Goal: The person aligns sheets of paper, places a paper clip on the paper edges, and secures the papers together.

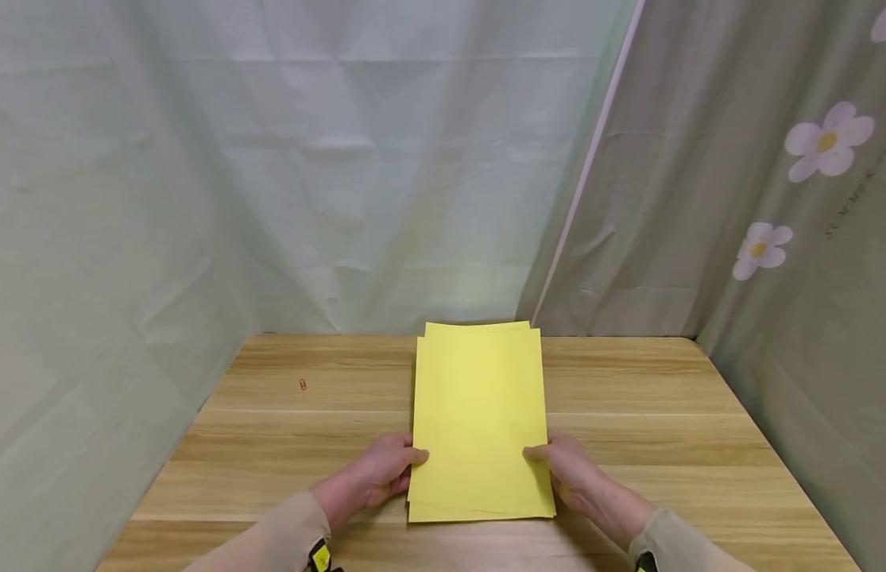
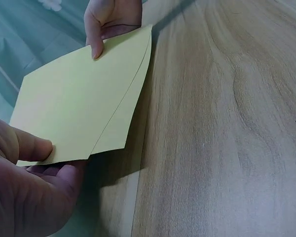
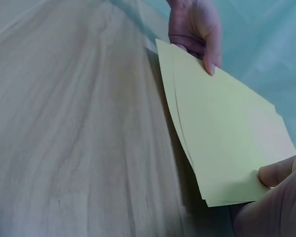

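Note:
Several yellow sheets of paper (image 1: 478,421) are held together in both hands, their edges slightly out of line at the top and bottom. My left hand (image 1: 387,469) grips the left edge, thumb on top and fingers curled beneath. On the opposite edge my right hand (image 1: 577,477) pinches the sheets the same way. In the left wrist view, the paper (image 2: 84,98) is raised off the table and casts a shadow, with one sheet's edge sticking out past another. The right wrist view shows the sheets (image 3: 222,128) bowing a little between the hands.
A small red paper clip (image 1: 303,384) lies on the wooden table (image 1: 664,445), left of the sheets. Behind the table's back edge hangs a pale curtain (image 1: 385,175), with a flower-printed curtain (image 1: 671,175) to its right.

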A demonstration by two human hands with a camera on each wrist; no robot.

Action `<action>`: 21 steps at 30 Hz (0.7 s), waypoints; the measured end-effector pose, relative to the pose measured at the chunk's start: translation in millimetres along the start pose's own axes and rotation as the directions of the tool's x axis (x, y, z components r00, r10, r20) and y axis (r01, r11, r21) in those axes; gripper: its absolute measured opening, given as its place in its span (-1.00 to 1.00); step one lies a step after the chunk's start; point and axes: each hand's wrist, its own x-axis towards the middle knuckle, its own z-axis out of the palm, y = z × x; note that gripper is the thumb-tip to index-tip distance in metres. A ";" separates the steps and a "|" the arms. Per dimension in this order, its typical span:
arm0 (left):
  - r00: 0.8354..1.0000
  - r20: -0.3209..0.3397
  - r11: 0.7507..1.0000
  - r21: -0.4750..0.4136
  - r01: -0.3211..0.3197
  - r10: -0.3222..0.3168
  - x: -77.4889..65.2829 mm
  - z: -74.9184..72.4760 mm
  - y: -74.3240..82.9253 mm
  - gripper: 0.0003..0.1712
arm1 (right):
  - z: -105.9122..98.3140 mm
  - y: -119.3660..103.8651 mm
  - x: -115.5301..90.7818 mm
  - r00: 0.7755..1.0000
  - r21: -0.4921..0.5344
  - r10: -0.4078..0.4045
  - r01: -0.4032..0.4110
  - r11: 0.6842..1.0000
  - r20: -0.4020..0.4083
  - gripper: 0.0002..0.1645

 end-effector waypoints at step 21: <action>0.947 -0.059 0.934 0.198 -0.298 0.315 1.5 15.0 15.3 -0.53 | -6.7 -21.6 0.4 0.971 -0.098 -0.210 0.199 0.975 -0.118 -0.62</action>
